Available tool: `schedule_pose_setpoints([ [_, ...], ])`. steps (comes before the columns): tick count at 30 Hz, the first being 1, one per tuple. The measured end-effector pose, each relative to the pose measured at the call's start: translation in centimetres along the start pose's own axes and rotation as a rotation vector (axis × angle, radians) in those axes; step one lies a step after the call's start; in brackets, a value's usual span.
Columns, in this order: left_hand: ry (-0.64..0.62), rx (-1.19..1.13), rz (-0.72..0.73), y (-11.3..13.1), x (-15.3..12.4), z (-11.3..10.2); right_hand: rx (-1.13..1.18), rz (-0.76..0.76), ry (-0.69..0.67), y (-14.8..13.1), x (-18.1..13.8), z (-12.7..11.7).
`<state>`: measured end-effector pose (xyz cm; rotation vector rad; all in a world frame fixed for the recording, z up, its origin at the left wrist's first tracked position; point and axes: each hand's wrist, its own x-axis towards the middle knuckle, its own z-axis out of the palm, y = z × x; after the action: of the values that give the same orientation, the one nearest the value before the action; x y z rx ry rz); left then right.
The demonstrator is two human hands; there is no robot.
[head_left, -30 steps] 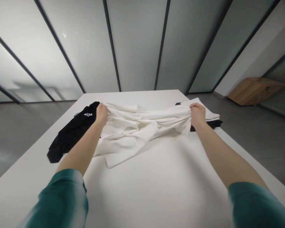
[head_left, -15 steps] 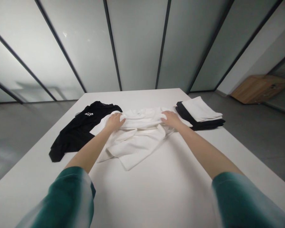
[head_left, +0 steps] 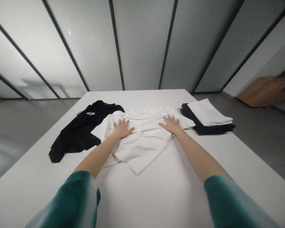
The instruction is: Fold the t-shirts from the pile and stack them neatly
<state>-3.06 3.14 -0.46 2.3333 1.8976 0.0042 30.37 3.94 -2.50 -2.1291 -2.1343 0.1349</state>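
Note:
A white T-shirt lies spread over the middle of the table, its collar at the far side and its near part bunched in loose folds with a corner pointing toward me. My left hand rests flat on the left part of the shirt, fingers spread. On the right part my right hand also lies flat, palm down with fingers apart. Neither hand grips the cloth.
Left of the white shirt lies a crumpled black T-shirt with white lettering, touching its sleeve. A stack on the right has folded white cloth over folded black cloth. The white table ends before frosted glass panels.
Both hands have let go of the white shirt's upper cloth, flattened out and come slightly nearer to me. The cloth under them now lies flatter. The view has shifted a little.

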Motion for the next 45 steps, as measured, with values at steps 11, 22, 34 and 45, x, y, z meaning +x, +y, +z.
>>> schedule_pose_setpoints([
  [11,0.114,-0.034,-0.029,1.1,3.5,-1.4,-0.104,0.017,0.255,-0.6,1.5,-3.0],
  [22,0.151,0.03,0.472,4.5,-2.2,-0.3,-0.05,-0.381,0.004,-7.2,-8.4,-1.4],
  [34,-0.297,0.106,0.242,2.4,-6.3,-5.2,0.316,-0.495,-0.202,-2.4,-8.9,-4.7],
  [45,-0.06,0.024,0.236,3.6,-4.6,-3.7,0.073,-0.058,-0.142,-2.4,-8.4,-4.4],
])
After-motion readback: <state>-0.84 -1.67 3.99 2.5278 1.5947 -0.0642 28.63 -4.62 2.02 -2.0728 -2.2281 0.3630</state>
